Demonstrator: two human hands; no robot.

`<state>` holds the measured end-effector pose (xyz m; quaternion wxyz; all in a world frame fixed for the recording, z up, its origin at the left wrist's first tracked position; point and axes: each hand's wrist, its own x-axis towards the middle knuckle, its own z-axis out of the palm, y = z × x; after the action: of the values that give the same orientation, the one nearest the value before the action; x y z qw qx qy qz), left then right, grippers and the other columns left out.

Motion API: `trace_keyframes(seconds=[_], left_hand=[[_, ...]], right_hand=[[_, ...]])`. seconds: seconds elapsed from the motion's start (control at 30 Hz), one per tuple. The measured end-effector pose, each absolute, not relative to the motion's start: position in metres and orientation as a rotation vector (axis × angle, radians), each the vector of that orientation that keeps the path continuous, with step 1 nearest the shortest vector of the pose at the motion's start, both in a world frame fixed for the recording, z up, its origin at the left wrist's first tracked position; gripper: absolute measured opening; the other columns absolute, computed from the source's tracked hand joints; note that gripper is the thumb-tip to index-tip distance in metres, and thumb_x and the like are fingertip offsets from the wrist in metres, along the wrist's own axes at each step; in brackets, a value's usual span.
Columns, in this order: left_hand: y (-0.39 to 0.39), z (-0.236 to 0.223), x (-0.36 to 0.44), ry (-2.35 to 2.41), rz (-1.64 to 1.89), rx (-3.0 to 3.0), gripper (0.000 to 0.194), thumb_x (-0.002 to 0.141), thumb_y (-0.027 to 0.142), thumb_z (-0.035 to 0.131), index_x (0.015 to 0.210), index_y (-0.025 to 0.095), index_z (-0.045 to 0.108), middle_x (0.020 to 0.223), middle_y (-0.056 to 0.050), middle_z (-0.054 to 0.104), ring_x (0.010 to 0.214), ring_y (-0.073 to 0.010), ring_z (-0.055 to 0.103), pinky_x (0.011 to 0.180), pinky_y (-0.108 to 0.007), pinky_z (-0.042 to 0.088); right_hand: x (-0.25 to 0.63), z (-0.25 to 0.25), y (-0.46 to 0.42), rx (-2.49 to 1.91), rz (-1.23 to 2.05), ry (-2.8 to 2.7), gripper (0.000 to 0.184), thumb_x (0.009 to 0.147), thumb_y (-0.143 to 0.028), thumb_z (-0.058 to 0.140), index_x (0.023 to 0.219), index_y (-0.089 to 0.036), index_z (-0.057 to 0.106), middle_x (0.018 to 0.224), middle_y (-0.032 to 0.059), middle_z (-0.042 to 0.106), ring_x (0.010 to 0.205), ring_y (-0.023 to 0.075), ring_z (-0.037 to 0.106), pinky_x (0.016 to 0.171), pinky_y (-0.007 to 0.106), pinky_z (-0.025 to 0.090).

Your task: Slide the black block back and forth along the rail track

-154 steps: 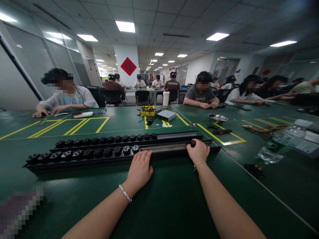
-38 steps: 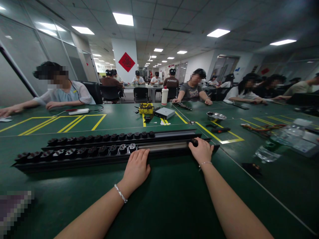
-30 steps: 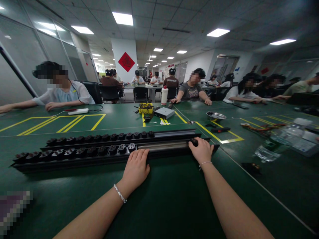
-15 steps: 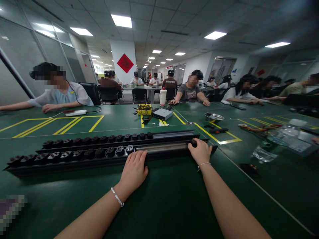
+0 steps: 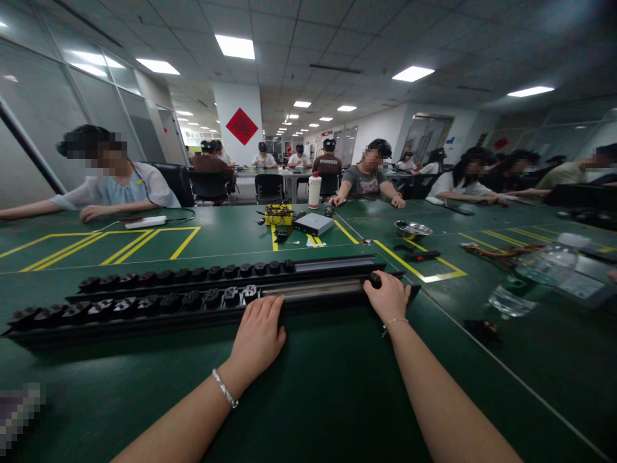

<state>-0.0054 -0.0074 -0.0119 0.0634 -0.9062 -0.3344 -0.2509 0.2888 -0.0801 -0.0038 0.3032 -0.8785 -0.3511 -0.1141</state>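
Note:
Two long black power tracks lie side by side across the table. The front track (image 5: 168, 319) and the rear track (image 5: 332, 264) each carry a row of black socket modules on the left; further right, their metal channel is bare. My left hand (image 5: 259, 331) grips the front track near its middle, fingers together over its edge, beside the last light-faced socket (image 5: 249, 294). Toward the right end my right hand (image 5: 387, 297) is closed around a small round black socket module (image 5: 375, 280) on the front track. My fingers cover part of that module.
Beyond the tracks are a yellow box of cables (image 5: 279, 215), a grey metal box (image 5: 313, 223), a white bottle (image 5: 314, 191) and a steel bowl (image 5: 413, 229). To the right stand a water bottle (image 5: 518, 286) and wires (image 5: 499, 256). Co-workers sit opposite.
Both hands keep their holds, and the tracks appear slightly further left as the view shifts. The right hand sits slightly further from the socket row. The co-worker opposite has spread their arms.

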Motion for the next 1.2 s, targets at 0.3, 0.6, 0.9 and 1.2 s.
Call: trace_keyframes(seconds=[0.3, 0.6, 0.9, 1.2], left_hand=[[-0.0071, -0.0122, -0.0050, -1.011, -0.747, -2.741, 0.052, 0.077, 0.019, 0.051, 0.128, 0.015, 0.047, 0.123, -0.011, 0.057, 0.117, -0.0262, 0.048, 0.104, -0.044, 0.037], [-0.0070, -0.0116, -0.0056, -1.012, -0.755, -2.748, 0.051, 0.078, 0.018, 0.050, 0.128, 0.015, 0.046, 0.123, -0.012, 0.056, 0.116, -0.0265, 0.049, 0.103, -0.045, 0.037], [-0.0071, -0.0109, -0.0054, -1.030, -0.746, -2.756, 0.051, 0.078, 0.019, 0.050, 0.129, 0.016, 0.046, 0.123, -0.011, 0.057, 0.116, -0.0262, 0.049, 0.103, -0.044, 0.037], [-0.0071, -0.0112, -0.0056, -1.013, -0.749, -2.741, 0.051, 0.077, 0.019, 0.050, 0.129, 0.015, 0.046, 0.122, -0.011, 0.057, 0.115, -0.0259, 0.049, 0.104, -0.043, 0.036]], right_hand=[[0.2894, -0.0041, -0.0785, -2.317, -0.300, -0.909, 0.042, 0.076, -0.037, 0.044, 0.111, -0.019, 0.059, 0.112, 0.0088, 0.062, 0.114, 0.0269, 0.045, 0.103, 0.052, 0.019], [0.2901, -0.0032, -0.0792, -2.322, -0.255, -0.895, 0.039, 0.076, -0.037, 0.045, 0.109, -0.021, 0.059, 0.113, 0.0076, 0.061, 0.116, 0.0272, 0.044, 0.106, 0.057, 0.013], [0.2899, -0.0034, -0.0782, -2.308, -0.207, -0.860, 0.042, 0.076, -0.037, 0.046, 0.114, -0.022, 0.057, 0.117, 0.0079, 0.059, 0.118, 0.0274, 0.042, 0.105, 0.060, 0.013], [0.2905, -0.0037, -0.0779, -2.300, -0.215, -0.824, 0.042, 0.076, -0.035, 0.048, 0.114, -0.022, 0.057, 0.118, 0.0086, 0.058, 0.117, 0.0271, 0.044, 0.106, 0.058, 0.014]])
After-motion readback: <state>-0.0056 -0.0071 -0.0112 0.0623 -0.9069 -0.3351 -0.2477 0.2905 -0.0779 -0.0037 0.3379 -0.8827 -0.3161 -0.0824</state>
